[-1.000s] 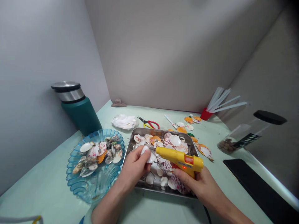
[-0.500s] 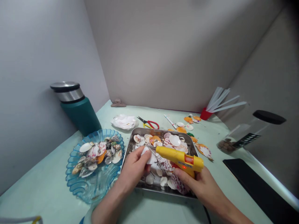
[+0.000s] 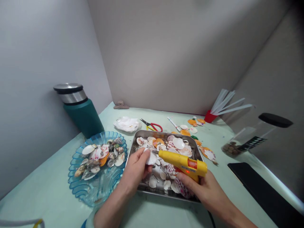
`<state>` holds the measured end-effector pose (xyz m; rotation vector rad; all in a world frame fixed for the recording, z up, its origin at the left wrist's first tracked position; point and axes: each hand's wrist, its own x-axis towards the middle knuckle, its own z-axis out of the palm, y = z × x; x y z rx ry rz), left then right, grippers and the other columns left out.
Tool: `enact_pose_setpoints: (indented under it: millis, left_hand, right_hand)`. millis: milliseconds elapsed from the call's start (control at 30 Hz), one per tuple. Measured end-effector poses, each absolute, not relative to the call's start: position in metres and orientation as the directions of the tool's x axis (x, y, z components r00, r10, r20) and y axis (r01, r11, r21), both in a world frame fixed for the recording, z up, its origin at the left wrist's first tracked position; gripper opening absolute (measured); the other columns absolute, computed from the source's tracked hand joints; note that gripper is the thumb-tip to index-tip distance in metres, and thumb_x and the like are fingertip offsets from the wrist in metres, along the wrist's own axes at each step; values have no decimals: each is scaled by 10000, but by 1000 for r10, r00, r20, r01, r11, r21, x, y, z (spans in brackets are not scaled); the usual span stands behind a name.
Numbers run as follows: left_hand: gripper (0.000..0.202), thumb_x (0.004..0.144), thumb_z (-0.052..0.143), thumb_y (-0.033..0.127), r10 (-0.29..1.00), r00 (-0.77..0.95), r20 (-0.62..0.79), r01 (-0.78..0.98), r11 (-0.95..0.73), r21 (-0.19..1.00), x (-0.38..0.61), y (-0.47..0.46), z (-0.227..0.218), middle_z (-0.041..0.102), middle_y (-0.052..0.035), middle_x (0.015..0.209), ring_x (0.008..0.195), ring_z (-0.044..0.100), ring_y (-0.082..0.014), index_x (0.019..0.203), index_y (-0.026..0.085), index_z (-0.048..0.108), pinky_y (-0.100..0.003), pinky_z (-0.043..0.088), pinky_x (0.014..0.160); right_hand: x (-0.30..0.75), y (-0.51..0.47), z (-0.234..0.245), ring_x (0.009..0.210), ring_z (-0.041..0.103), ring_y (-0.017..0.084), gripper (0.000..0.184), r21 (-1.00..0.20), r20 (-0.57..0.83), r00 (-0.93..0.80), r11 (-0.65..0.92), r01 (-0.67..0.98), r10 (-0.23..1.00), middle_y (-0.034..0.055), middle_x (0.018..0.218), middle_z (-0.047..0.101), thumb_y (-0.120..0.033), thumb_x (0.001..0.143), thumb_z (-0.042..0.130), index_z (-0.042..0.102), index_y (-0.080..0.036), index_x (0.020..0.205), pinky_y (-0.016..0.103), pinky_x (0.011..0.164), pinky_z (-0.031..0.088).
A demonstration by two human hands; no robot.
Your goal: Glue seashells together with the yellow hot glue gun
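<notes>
- Far left: green bottle (image 3: 83, 114) beside blue dish (image 3: 97, 191) of mixed shells; neither has shifted on the counter (image 3: 45, 193).
- Left hand (image 3: 135, 167): pinching a white shell (image 3: 151, 159) between thumb and fingers, above the near-left part of the metal tray (image 3: 166, 194). Over the last second this hand has drawn slightly left, and the shell now shows more of its ribbed white face.
- Metal tray: loose shells, white, orange and speckled, lying beneath both hands; no clear change.
- Glue gun (image 3: 182, 161): nozzle pointing left at the shell's upper edge; contact or narrow gap, cannot tell. Small red light lit. Held nearly steady, so the adjusting seems to be on the shell's side. Any glue is too small to make out.
- Right hand (image 3: 201, 186): wrapped round the gun's grip; trigger squeeze not visible.
- Far right: lidded jar (image 3: 234, 147) and black slab (image 3: 258, 186), undisturbed.
</notes>
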<state>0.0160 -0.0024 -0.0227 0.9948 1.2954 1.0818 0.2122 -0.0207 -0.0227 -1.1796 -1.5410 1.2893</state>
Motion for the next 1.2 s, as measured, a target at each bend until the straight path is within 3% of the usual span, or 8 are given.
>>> enact_pose_setpoints:
  millis: [167,367,500,800,1033,1200]
  left_hand:
    - [310,831,470,450,978,-24,-209,7,209,978,15,-2,-25,451,50,449,389,335,-75,659,192,470,-172,199,354]
    - [337,850,440,447,982,-18,-187,68,188,980,14,-2,-26,454,45,446,383,321,-73,631,191,459,-182,201,361]
    - [325,833,470,453,982,-19,-188,87,189,978,14,-2,-28,459,42,481,427,386,-88,639,192,469,-177,222,369]
    - [320,835,477,420,981,32,-193,158,186,970,14,-4,-27,448,28,494,459,387,-99,608,194,465,-180,239,400]
    - [310,833,468,393,981,44,-187,203,175,963,15,-4,-25,444,32,467,439,377,-96,596,194,461,-187,230,396]
    - [314,832,466,398,978,40,-203,202,191,961,15,-3,-23,450,33,459,431,376,-91,595,193,457,-182,231,393]
  right_hand:
    - [212,-20,-24,1031,646,286,340,-985,4,-234,43,165,972,116,1112,702,-367,786,672,686,-176,1067,410,896,526]
    - [211,-21,-22,993,667,263,314,-986,34,-200,66,156,979,99,1084,716,-357,779,683,697,-194,1048,351,865,546]
    - [212,-22,-21,927,690,259,306,-981,57,-180,89,173,982,100,1025,735,-373,777,676,706,-183,1016,348,822,567]
    - [211,-23,-26,1019,653,270,321,-982,70,-238,109,154,969,93,1113,704,-346,800,662,681,-191,1080,400,898,530]
    - [212,-22,-31,1017,641,242,323,-950,122,-260,189,249,958,47,1130,687,-305,820,645,650,-221,1132,334,876,532]
    - [212,-23,-32,920,658,236,274,-933,139,-251,212,290,958,40,996,710,-317,825,636,662,-207,1074,341,843,541]
